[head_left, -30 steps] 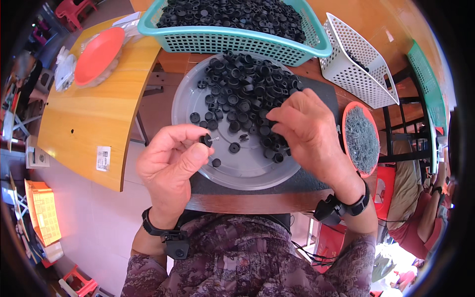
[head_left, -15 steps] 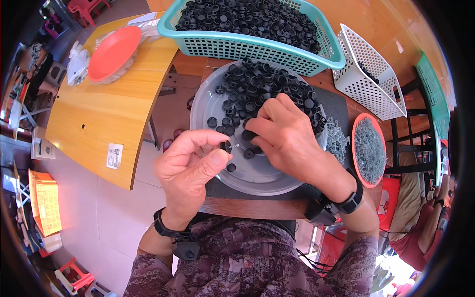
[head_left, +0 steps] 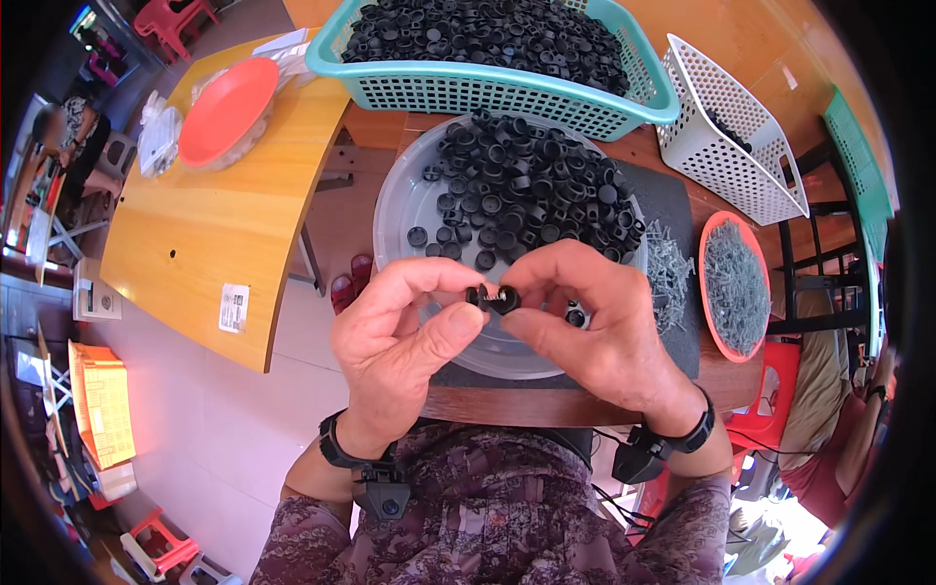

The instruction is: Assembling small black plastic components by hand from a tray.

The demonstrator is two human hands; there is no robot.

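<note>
Over the near part of a translucent round basin, my two hands meet. My left hand pinches a small black plastic piece between thumb and forefinger. Thumb and forefinger of my right hand grip a round black cap. A short silvery coil-like part, perhaps a spring, bridges the two black pieces. Another black part shows under my right fingers; I cannot tell whether they hold it. Many loose black caps are heaped in the basin.
Behind the basin stands a teal basket full of black caps. A white perforated basket is at the far right. Thin greyish pieces fill an orange tray and form a pile beside it. A yellow table stands left.
My right hand has come back from the heap toward me with a black cap. It now meets the piece in my left hand, which has shifted slightly right.
</note>
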